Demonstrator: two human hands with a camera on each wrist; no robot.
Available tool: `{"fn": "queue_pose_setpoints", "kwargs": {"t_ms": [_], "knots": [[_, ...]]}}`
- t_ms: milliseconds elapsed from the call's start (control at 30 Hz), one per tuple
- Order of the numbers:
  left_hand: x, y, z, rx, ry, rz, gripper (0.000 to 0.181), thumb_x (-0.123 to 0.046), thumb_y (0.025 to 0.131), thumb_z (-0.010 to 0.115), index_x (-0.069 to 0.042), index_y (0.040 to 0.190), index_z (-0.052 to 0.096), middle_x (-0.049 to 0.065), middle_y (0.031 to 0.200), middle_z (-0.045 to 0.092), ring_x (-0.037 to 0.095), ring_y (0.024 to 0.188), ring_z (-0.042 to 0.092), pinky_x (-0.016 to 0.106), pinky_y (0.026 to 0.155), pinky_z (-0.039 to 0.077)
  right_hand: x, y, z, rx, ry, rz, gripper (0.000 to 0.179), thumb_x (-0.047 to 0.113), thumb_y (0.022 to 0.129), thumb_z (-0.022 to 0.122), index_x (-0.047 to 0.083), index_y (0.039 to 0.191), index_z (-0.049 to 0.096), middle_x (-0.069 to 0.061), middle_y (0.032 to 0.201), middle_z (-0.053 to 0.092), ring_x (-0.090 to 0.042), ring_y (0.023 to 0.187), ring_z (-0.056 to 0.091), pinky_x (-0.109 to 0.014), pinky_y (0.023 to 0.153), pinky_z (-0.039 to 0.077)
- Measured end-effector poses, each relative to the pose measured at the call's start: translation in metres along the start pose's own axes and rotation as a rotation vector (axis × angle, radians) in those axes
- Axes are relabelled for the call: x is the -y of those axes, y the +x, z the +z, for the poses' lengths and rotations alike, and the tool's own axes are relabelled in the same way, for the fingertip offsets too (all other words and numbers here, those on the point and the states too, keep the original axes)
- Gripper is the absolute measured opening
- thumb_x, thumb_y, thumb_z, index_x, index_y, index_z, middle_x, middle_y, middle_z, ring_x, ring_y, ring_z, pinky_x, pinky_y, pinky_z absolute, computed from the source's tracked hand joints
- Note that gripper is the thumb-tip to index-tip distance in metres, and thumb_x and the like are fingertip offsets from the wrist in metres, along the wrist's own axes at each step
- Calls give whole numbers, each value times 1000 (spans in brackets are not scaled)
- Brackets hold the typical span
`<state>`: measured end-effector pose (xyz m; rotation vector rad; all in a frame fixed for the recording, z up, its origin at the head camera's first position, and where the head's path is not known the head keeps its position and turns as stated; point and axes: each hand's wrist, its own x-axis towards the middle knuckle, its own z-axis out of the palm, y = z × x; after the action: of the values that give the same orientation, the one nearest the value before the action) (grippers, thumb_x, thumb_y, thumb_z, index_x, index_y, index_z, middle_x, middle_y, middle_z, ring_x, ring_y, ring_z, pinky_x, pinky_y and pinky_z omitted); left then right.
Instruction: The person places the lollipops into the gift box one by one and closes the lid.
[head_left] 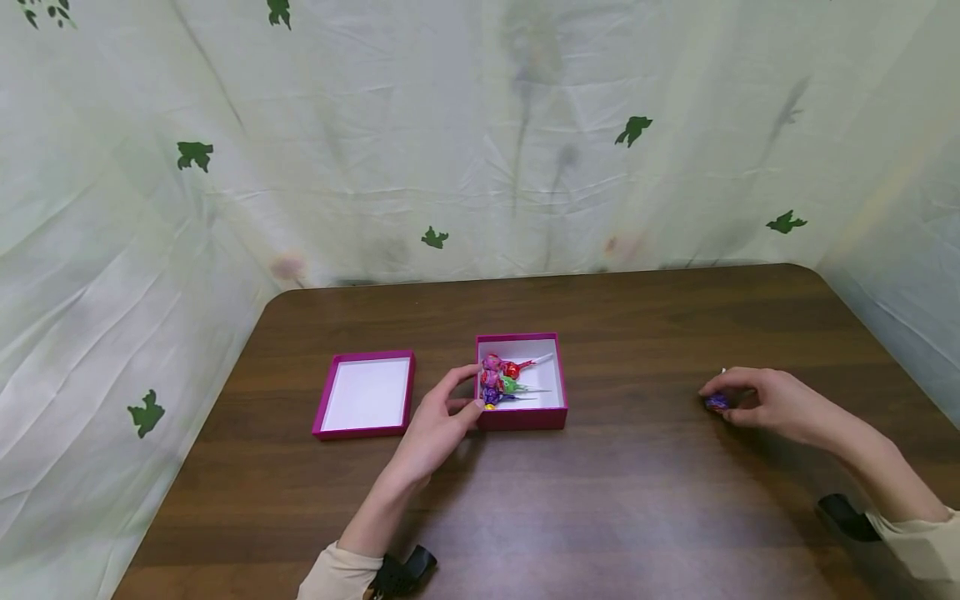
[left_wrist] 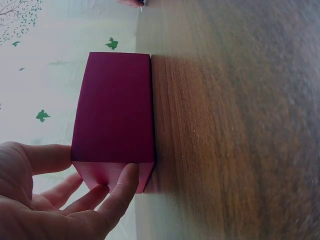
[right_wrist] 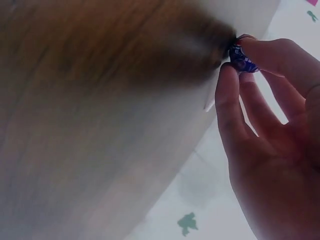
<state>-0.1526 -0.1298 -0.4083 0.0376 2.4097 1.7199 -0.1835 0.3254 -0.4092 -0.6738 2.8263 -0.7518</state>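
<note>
A magenta box with a white inside stands on the table, with several lollipops in colourful wrappers lying along its left side, sticks to the right. My left hand holds the box's left end, thumb by the near corner and fingers against the side wall; in the left wrist view those fingers touch the magenta wall. Far to the right, my right hand pinches a lollipop in a blue-purple wrapper at the tabletop. The right wrist view shows its wrapped head between thumb and fingers.
Left of the box lies its magenta-rimmed lid, white inside facing up. The brown wooden table ends at a rounded far edge. Pale curtains with green leaf shapes hang behind it and at both sides.
</note>
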Motion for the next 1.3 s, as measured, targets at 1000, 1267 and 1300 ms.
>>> {"fn": "queue_pose_setpoints", "kwargs": {"t_ms": [1000,1267,1300], "knots": [[-1,0,1,-9,2,-3,48,-14,96,60,-20,143,50,9,145,46,33,116,58,42,83,55,38,14,17,-157,22,-62,22,27,86,78,22,106,70,14,95,65,-7,86,60,-31,73,51],[-1,-1,0,-7,-4,0,48,-14,96,60,-20,142,50,9,145,46,33,116,57,43,84,54,56,21,24,-191,86,-29,24,31,89,74,21,110,69,11,95,66,-9,86,60,-27,71,50],[-1,-1,0,-7,-4,1,48,-14,96,60,-20,142,50,9,145,46,33,116,57,43,84,54,58,22,25,-202,87,-35,24,31,89,74,21,110,68,11,95,66,-9,86,60,-27,71,50]]}}
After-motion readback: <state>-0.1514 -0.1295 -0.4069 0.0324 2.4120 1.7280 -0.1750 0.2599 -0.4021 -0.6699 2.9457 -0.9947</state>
